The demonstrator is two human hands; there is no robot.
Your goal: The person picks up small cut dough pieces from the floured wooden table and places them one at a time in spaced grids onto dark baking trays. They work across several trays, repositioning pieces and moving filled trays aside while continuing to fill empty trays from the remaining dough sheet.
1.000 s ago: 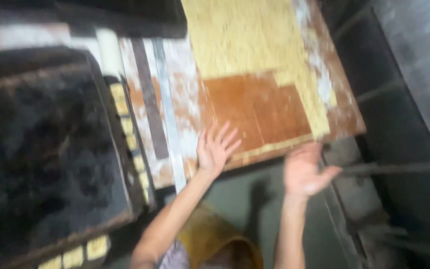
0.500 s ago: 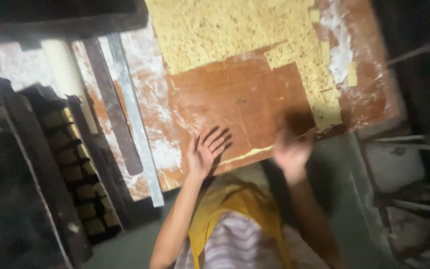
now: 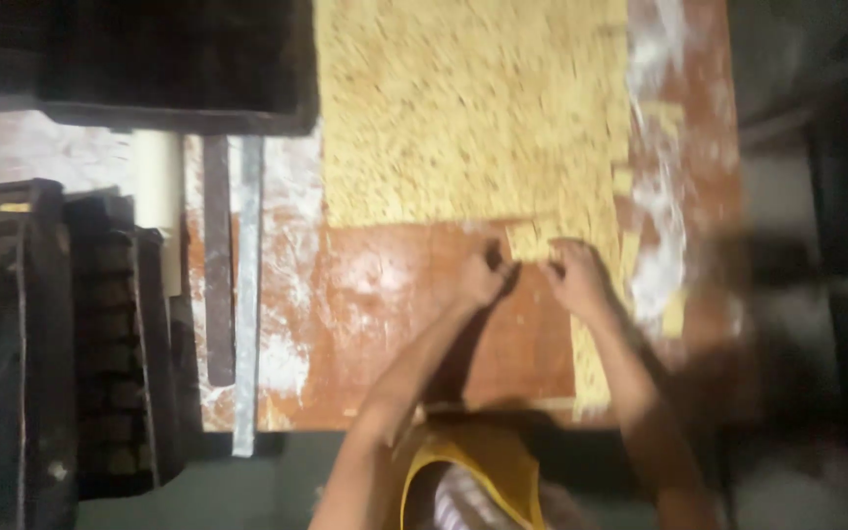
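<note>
both hands, left hand point(image 3: 483, 275) and right hand point(image 3: 573, 275), pinch one small dough piece point(image 3: 527, 240) at the near edge of one dough sheet point(image 3: 473, 108); two long metal bars point(image 3: 233, 285) lie on the floured board point(image 3: 385, 324).

Bare board point(image 3: 385, 314) lies open; metal bars point(image 3: 233, 294) block leftward.

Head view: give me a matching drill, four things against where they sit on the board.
Things:
1. dough sheet
2. metal ruler
3. dark tray
4. left hand

Places:
A. top left corner of the view
B. at the sheet's near cut edge, beside the right hand
C. far half of the wooden board
D. along the board's floury left side

Pairs: 1-C, 2-D, 3-A, 4-B
</note>
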